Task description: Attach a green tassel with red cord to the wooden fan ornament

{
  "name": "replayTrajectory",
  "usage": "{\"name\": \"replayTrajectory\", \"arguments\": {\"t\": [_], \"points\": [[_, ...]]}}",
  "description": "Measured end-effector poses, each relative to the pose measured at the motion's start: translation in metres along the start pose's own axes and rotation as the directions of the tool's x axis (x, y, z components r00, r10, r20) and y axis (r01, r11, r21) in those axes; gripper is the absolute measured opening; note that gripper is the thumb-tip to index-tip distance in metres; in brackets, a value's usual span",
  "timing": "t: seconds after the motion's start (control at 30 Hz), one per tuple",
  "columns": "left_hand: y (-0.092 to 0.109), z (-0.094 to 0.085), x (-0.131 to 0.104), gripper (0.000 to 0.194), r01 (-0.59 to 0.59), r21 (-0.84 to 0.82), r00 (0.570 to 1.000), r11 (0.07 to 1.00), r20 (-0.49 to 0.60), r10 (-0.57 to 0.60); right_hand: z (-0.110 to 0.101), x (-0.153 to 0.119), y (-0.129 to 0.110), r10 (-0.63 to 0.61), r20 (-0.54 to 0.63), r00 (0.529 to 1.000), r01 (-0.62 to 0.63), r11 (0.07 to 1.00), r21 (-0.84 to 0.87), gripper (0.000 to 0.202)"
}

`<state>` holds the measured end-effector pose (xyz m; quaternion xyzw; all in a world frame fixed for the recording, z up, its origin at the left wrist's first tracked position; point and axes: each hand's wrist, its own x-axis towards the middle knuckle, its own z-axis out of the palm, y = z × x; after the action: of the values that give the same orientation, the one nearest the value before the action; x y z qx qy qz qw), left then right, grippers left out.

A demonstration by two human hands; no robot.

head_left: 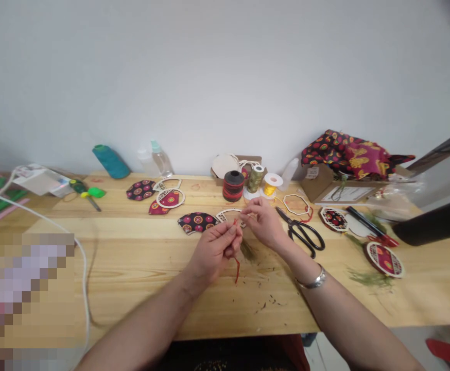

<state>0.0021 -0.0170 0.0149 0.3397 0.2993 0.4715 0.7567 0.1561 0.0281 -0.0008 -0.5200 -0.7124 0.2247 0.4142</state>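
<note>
My left hand (pixel 218 243) pinches a thin red cord (pixel 237 270), whose end hangs below the fingers and whose other part pokes up at the thumb tip. Close beside it, my right hand (pixel 262 222) has its fingertips pressed together; whatever they hold is too small to make out. Green tassel threads (pixel 248 251) show beneath the hands. Behind the hands lie a fan-shaped patterned fabric piece (pixel 197 222) and a pale cut-out frame (pixel 228 212), partly covered by my fingers. Black-handled scissors (pixel 306 234) rest just right of my right wrist.
Thread spools stand at the back: black-red (pixel 233 186), olive (pixel 256 180), yellow (pixel 273 185), teal (pixel 111 162). A cardboard box (pixel 325 186) with patterned cloth (pixel 348 152) is at right, near finished round ornaments (pixel 384 259) and a marker (pixel 364 221). A screwdriver (pixel 84 191) and white cable (pixel 83 268) lie left.
</note>
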Motion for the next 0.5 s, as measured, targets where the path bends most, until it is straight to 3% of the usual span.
{"name": "replayTrajectory", "arguments": {"t": [0.13,0.27,0.5], "points": [[0.001,0.002,-0.005,0.024,0.014,-0.008,0.996,1.0,0.088,-0.013,-0.016,0.022,-0.004,0.102,-0.12,0.987,-0.088,0.989,0.115,0.014],[0.0,0.002,-0.009,0.026,0.028,0.046,0.99,0.999,0.134,-0.034,-0.032,0.045,-0.02,0.273,-0.101,0.957,-0.224,0.913,0.342,0.021],[-0.003,-0.002,-0.009,0.026,0.039,0.097,0.985,0.994,0.166,-0.055,-0.051,0.094,-0.054,0.194,-0.141,0.971,-0.096,0.852,0.515,0.019]]}}
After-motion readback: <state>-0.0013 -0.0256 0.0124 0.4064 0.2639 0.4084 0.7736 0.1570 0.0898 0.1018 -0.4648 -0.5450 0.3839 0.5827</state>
